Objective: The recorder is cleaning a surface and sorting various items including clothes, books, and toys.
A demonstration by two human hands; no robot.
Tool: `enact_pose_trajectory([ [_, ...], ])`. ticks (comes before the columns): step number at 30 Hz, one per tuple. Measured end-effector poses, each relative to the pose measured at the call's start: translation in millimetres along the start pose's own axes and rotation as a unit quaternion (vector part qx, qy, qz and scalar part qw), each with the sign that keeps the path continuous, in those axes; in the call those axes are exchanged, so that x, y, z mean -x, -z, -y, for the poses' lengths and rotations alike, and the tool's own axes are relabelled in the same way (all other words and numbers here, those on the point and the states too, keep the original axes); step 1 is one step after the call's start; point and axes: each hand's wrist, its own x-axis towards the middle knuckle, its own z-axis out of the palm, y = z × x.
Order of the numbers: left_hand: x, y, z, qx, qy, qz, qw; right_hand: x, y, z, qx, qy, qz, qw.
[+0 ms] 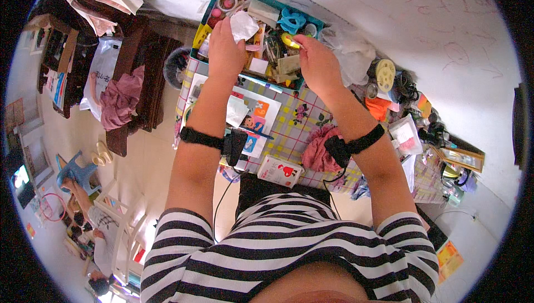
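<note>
My left hand [227, 52] grips a crumpled white piece, paper or thin plastic [244, 26], above the left half of a teal-rimmed box [260, 78]. Over the box's right side, the fingertips of my right hand [319, 63] pinch the end of a small curved yellow object [289, 40]. Small odds and ends fill the box. Among them are a blue plastic shape [291, 20], a roll of tape [227, 1], a pale rectangular packet [263, 12] and a white card [258, 66]. My left fingers partly hide the contents beneath them.
On the checked tablecloth [302, 107] lie a white sheet with stickers [267, 121], a pink cloth [319, 152] and a white carton [279, 171]. A clear plastic bag [350, 54] and a yellow reel [384, 74] stand along the wall. Another person [102, 223] is at lower left.
</note>
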Motion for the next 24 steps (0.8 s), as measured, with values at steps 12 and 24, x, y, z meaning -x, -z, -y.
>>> enact_pose_trajectory([
  [12, 25.3, 13.0, 4.3, -0.008, -0.001, -0.001, 1.000, -42.1, -43.7, 11.8, 0.080, 0.150, 0.070, 0.983],
  [24, 41.8, 32.2, 21.5, 0.066, 0.103, -0.084, 0.989, -76.9, -83.2, 34.4, 0.131, 0.050, 0.017, 0.990],
])
